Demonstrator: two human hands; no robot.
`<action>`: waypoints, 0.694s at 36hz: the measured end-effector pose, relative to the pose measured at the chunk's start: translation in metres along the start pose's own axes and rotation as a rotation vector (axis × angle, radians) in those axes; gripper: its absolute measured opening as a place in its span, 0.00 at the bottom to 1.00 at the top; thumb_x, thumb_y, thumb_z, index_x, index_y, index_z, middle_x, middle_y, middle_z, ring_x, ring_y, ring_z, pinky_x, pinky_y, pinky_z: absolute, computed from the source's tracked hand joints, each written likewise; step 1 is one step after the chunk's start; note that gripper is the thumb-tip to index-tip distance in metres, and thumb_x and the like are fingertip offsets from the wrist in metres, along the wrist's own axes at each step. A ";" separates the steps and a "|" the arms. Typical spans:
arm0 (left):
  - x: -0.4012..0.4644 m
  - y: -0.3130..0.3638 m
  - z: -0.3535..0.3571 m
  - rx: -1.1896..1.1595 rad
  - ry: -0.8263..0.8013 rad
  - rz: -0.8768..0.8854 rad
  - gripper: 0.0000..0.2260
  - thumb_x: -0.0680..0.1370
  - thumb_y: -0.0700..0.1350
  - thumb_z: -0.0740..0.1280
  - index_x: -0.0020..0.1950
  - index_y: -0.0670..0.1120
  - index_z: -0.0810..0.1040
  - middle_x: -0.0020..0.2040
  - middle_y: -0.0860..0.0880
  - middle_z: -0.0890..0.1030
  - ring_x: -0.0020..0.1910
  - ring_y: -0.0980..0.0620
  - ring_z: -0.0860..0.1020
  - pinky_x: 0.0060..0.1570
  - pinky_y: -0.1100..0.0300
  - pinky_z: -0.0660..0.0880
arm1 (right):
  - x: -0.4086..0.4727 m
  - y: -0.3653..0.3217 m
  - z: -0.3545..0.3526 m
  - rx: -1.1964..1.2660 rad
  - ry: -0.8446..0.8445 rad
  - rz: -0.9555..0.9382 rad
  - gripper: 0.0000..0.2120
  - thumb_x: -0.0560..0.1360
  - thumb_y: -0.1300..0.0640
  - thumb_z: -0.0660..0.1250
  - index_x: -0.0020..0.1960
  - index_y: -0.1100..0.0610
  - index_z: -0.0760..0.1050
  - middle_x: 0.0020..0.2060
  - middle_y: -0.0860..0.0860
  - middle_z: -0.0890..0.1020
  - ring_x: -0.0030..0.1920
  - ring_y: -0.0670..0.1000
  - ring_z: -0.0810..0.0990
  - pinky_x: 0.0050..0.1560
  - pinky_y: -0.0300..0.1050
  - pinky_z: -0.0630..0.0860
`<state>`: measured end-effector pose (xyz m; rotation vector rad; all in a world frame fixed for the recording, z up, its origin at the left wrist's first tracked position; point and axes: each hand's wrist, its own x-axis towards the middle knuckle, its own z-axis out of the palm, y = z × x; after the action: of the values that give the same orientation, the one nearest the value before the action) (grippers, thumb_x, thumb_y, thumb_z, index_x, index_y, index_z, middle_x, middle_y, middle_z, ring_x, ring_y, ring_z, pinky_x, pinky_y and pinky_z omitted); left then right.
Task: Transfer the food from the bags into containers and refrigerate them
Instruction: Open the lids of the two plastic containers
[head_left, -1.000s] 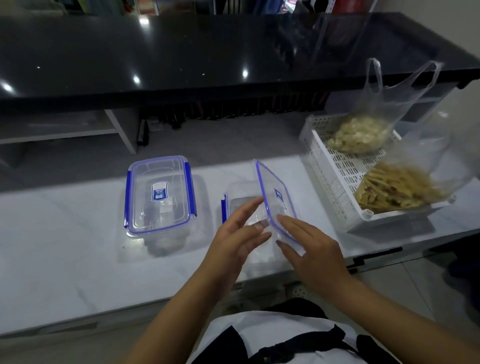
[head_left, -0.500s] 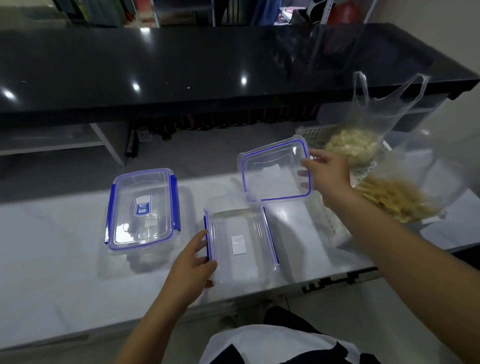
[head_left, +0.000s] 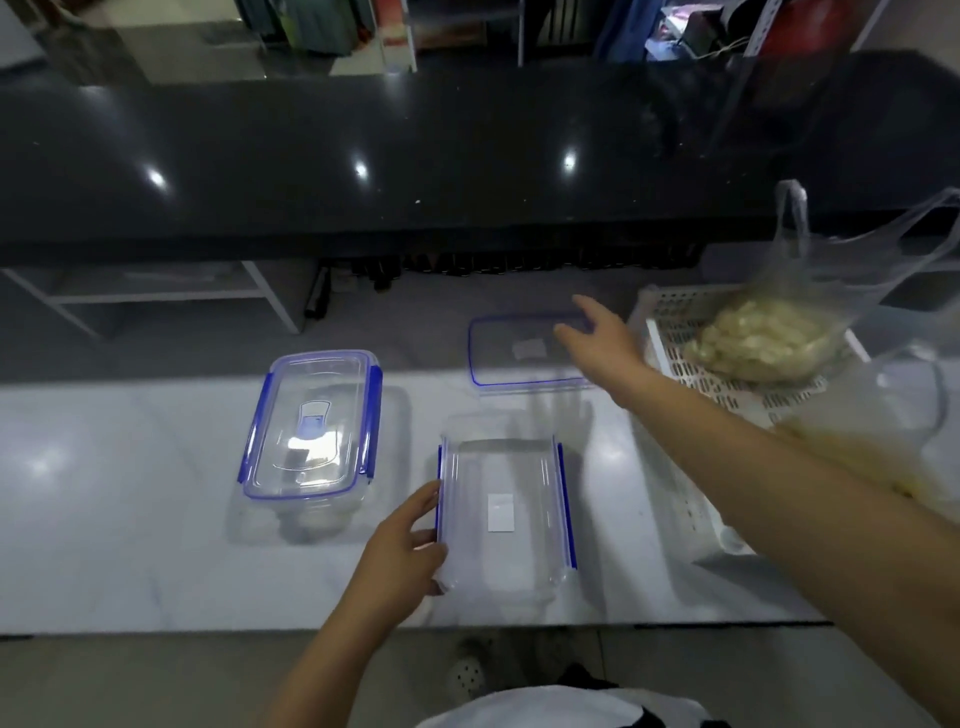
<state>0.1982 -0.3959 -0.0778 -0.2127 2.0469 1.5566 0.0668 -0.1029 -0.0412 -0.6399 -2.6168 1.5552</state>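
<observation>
An open clear container (head_left: 524, 551) with blue clips stands near the counter's front edge. My left hand (head_left: 402, 551) grips its left wall, thumb on the rim. Its blue-rimmed lid (head_left: 511, 364) lies flat on the counter behind it. My right hand (head_left: 597, 343) reaches over the lid's right end with fingers spread and straight, touching it. A second clear container (head_left: 311, 426) with its lid clipped on sits to the left. One plastic bag of pale food pieces (head_left: 763, 338) rests in a white basket (head_left: 675, 317). Another bag of yellowish sticks (head_left: 862, 447) is partly hidden by my right arm.
The white marble counter (head_left: 130, 493) runs left to right, its front edge just below the open container. A raised black glossy countertop (head_left: 415, 156) blocks the far side. The basket takes up the counter's right end.
My right hand carried the lid off the container, away to the back, and laid it flat on the counter. My left hand moved to the container's left side and stayed there.
</observation>
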 end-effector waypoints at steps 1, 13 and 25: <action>0.001 0.001 0.004 -0.001 -0.002 0.004 0.30 0.78 0.29 0.62 0.69 0.61 0.71 0.63 0.63 0.77 0.50 0.51 0.84 0.41 0.44 0.83 | -0.015 0.003 0.002 -0.061 -0.061 -0.056 0.29 0.79 0.51 0.67 0.77 0.51 0.64 0.77 0.52 0.65 0.75 0.53 0.64 0.67 0.41 0.61; 0.019 0.021 0.054 -0.018 -0.061 0.028 0.28 0.80 0.36 0.65 0.72 0.63 0.69 0.64 0.62 0.76 0.50 0.56 0.84 0.39 0.56 0.83 | -0.140 0.089 0.011 -0.875 -0.402 -0.303 0.33 0.80 0.37 0.54 0.80 0.38 0.42 0.80 0.48 0.35 0.78 0.53 0.31 0.76 0.62 0.36; 0.008 0.034 0.014 0.170 0.305 0.156 0.18 0.81 0.43 0.67 0.68 0.59 0.74 0.61 0.59 0.79 0.58 0.61 0.78 0.59 0.54 0.79 | -0.114 0.065 0.005 -0.555 -0.338 -0.381 0.28 0.79 0.40 0.59 0.78 0.40 0.59 0.81 0.47 0.53 0.80 0.52 0.41 0.78 0.55 0.40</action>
<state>0.1812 -0.3707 -0.0554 -0.2433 2.4728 1.5039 0.1913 -0.1209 -0.0781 0.1452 -3.1906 0.8924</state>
